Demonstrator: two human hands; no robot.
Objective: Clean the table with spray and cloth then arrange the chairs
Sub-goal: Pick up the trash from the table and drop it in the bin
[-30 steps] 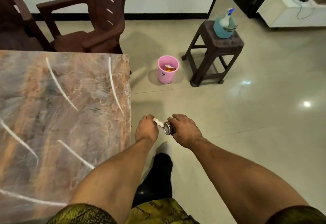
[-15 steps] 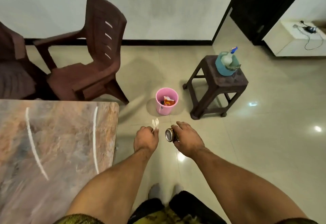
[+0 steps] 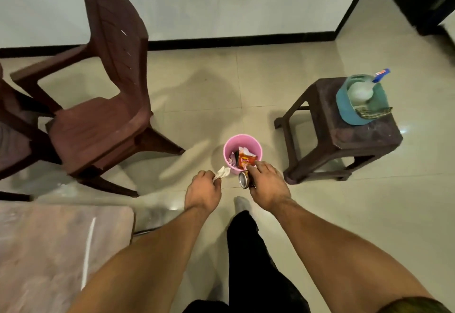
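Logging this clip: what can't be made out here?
Head view only.
Can: body hidden by the right hand gripping it.
Pink bin: lower contents hidden by its wall.
Table: cut by left and bottom edges, blurred.
Spray bottle: label too small.

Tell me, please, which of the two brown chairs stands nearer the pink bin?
The chair fully in view, its leg reaching toward the pink bin; the other chair is cut off at the left edge.

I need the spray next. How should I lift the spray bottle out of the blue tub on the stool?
Take the spray bottle at its neck, under the blue-tipped head, coming from above. Its body sits inside the blue tub on the stool, so the tub wall likely blocks a side grip.
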